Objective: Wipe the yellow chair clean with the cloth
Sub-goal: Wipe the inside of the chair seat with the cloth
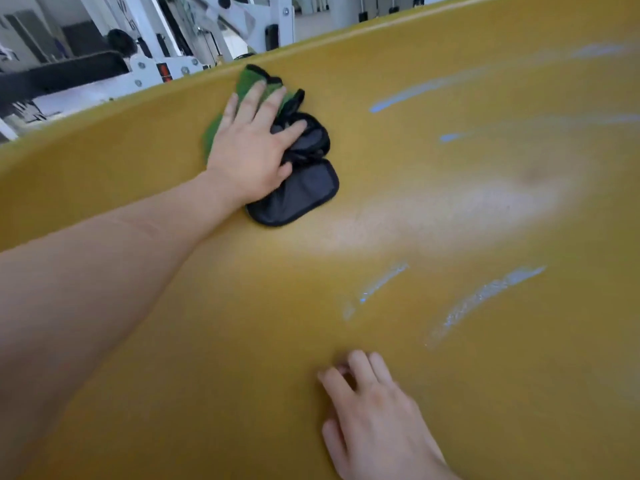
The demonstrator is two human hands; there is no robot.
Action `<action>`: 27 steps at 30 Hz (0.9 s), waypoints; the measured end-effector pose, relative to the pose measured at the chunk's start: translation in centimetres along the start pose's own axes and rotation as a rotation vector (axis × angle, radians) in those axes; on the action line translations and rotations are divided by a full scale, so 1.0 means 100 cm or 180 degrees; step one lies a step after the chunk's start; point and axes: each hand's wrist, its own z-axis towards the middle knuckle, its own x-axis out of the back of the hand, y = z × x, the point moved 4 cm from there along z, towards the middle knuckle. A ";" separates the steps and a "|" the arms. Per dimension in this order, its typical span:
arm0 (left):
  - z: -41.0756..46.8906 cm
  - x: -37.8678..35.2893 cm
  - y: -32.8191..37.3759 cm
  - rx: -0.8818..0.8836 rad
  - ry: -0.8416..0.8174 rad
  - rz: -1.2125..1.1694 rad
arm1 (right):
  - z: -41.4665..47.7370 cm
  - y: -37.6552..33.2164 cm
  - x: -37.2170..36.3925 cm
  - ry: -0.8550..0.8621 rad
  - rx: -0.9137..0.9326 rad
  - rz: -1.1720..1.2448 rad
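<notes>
The yellow chair (242, 341) fills nearly the whole view as a broad, curved plastic surface. A crumpled cloth (301, 192), green on one side and dark grey with black edging on the other, lies on it near the upper rim. My left hand (252, 143) presses flat on top of the cloth, fingers spread over it and thumb dug into its folds. My right hand (367, 417) rests on the bare yellow surface at the bottom, fingers slightly curled, holding nothing. Pale blue-white streaks (415, 93) mark the chair to the right of the cloth, and more streaks (485, 296) lie lower down.
A whitish glare patch (433, 216) sits mid-surface. The chair's upper rim (346, 32) runs diagonally across the top. Behind it stand white metal gym frames (194, 36) and a black padded bench (69, 74).
</notes>
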 end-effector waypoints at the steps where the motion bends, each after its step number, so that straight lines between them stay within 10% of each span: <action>1: -0.014 -0.011 0.017 -0.0301 -0.0199 -0.0126 | 0.000 0.000 -0.001 -0.0029 -0.0019 0.0003; 4: -0.084 -0.035 0.078 -0.1609 -0.1339 -0.0546 | 0.000 -0.003 0.000 -0.0150 -0.0102 0.0104; 7: -0.058 -0.022 0.057 -0.1953 -0.1421 -0.0169 | 0.000 -0.005 0.001 -0.0171 -0.0167 0.0083; 13: 0.036 0.012 0.009 0.0023 0.0213 -0.0233 | 0.006 0.004 -0.007 0.0223 -0.0217 0.0019; 20: -0.064 -0.034 0.095 -0.1810 -0.1084 -0.0563 | 0.000 0.006 0.000 0.0353 -0.0372 0.0036; 27: 0.003 -0.004 0.044 0.0173 -0.0429 -0.0318 | 0.001 0.012 -0.008 0.0000 -0.0561 -0.0167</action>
